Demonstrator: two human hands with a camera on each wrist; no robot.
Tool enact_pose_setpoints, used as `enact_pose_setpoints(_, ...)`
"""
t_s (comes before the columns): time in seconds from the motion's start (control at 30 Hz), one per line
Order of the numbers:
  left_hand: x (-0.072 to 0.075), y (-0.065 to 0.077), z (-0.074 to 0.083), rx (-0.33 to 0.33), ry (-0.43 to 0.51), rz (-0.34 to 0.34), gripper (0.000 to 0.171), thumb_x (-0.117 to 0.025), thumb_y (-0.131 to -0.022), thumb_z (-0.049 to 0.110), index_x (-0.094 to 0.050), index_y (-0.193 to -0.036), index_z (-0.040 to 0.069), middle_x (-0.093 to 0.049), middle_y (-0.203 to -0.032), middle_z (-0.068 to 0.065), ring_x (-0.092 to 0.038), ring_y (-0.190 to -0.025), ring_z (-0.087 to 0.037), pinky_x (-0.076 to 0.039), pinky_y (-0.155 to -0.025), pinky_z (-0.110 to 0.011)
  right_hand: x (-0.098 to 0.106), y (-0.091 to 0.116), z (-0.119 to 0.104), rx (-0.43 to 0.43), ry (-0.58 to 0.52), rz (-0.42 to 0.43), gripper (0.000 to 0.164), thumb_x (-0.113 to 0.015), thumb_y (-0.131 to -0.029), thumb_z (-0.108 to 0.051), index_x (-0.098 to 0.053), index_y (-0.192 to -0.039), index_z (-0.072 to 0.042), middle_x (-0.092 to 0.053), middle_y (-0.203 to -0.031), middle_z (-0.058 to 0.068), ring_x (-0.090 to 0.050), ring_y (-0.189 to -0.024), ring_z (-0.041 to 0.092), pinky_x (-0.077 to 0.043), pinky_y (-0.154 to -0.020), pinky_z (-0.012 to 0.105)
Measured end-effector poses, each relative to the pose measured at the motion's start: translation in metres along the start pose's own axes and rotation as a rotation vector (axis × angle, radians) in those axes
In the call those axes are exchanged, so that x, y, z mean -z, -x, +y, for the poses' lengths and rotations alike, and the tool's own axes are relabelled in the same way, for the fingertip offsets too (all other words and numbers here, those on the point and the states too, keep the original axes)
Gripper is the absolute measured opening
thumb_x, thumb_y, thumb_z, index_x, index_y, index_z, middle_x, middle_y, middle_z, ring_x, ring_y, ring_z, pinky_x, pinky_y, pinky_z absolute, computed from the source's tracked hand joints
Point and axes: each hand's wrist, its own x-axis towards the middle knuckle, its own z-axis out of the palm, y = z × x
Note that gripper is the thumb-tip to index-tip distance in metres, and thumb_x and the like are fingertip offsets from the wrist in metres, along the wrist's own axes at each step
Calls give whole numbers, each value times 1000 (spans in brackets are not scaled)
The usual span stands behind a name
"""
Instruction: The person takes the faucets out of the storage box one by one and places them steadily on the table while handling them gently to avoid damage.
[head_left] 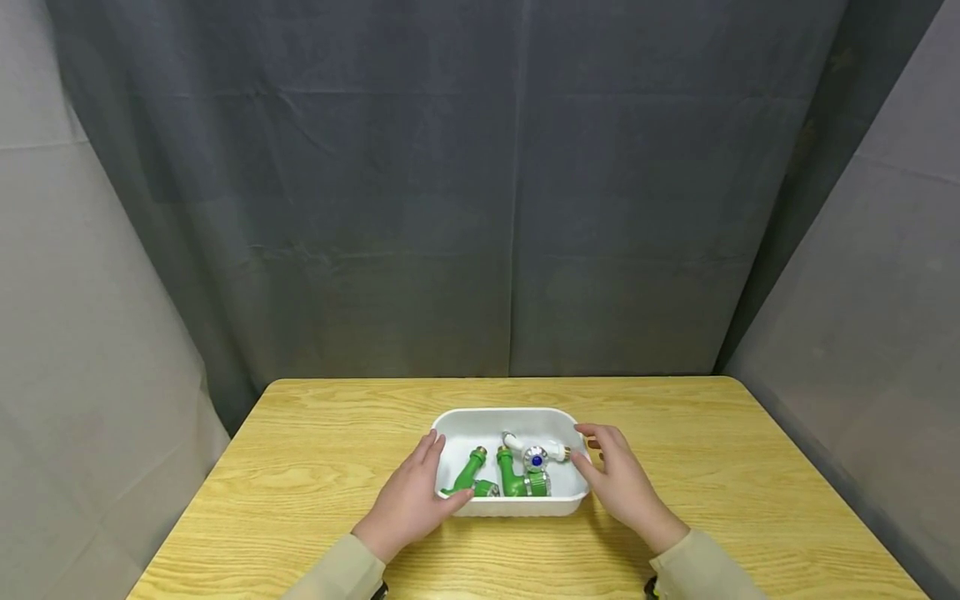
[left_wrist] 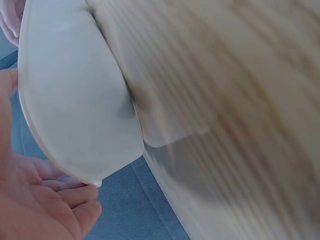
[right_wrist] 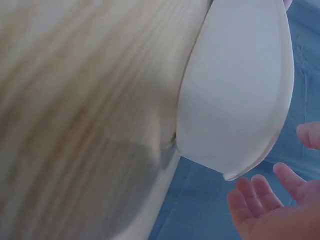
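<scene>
A white plastic tub [head_left: 517, 507] sits on the table between my two hands. Inside it lie a green tap [head_left: 468, 471] at the left, another green tap [head_left: 513, 482] in the middle, and a white tap [head_left: 555, 450] behind at the right. A round chrome knob with a blue centre lies over the middle. My left hand [head_left: 412, 500] rests its fingers along the tub's left rim, thumb over the near corner. At the right end, my right hand [head_left: 626, 483] has its fingers spread beside the rim; in the right wrist view its fingertips stand just apart from the tub [right_wrist: 235, 95].
The wood-grain table [head_left: 300, 467] extends to both sides of the tub. A dark grey curtain [head_left: 420, 208] hangs behind its back edge, with pale cloth walls [head_left: 82, 333] left and right.
</scene>
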Motion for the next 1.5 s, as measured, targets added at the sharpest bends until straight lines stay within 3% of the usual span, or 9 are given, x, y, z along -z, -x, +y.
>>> enact_pose_setpoints(0.27, 1, 0, 1, 0, -1, -2, 99, -76, -87, 57, -39, -155, -5, -35, -163, -24, -41, -147, -42, -41, -117, -56, -2, -3, -20, 136, 52, 29, 40, -74, -96, -15, -62, -132, -5, -61, -128, 15, -64, -111, 32, -55, -94, 49)
enact_pose_setpoints(0.43, 0, 0, 1, -3, -5, 7, 99, -77, -87, 57, -39, -154, -5, -36, -163, -25, -42, -147, -42, -41, -117, -55, -1, -5, -37, 192, 107, 11, 33, -78, -92, -14, -67, -123, -9, -66, -117, 7, -64, -99, 19, -58, -87, 41)
enact_pose_setpoints(0.63, 1, 1, -1, -14, -23, 21, 98, -76, -87, 57, -40, -154, -5, -38, -162, -25, -43, -146, -43, -42, -117, -55, -1, -10, -53, 202, 198, -61, 26, -79, -92, -16, -70, -115, -12, -67, -106, 3, -64, -90, 17, -57, -76, 29)
enact_pose_setpoints(0.87, 1, 1, -1, -22, -31, 28, 98, -76, -87, 57, -41, -153, -6, -39, -161, -26, -43, -146, -43, -42, -117, -56, -5, -17, -58, 290, 285, -114, 26, -81, -90, -19, -71, -111, -9, -67, -105, 4, -67, -91, 19, -59, -78, 33)
enact_pose_setpoints(1.07, 1, 1, -1, -32, -34, 26, 98, -76, -88, 57, -41, -153, -6, -39, -160, -27, -44, -145, -43, -42, -116, -55, -12, -20, -57, 305, 361, -130, 30, -84, -88, -18, -70, -111, -6, -65, -106, 5, -66, -95, 18, -60, -85, 37)
enact_pose_setpoints(1.5, 2, 1, 0, -17, -20, 9, 98, -77, -88, 55, -40, -154, -6, -38, -161, -27, -43, -146, -44, -43, -116, -56, -17, -31, -56, 409, 440, -158, 33, -85, -87, -23, -71, -110, -4, -66, -105, 7, -62, -88, 14, -59, -77, 32)
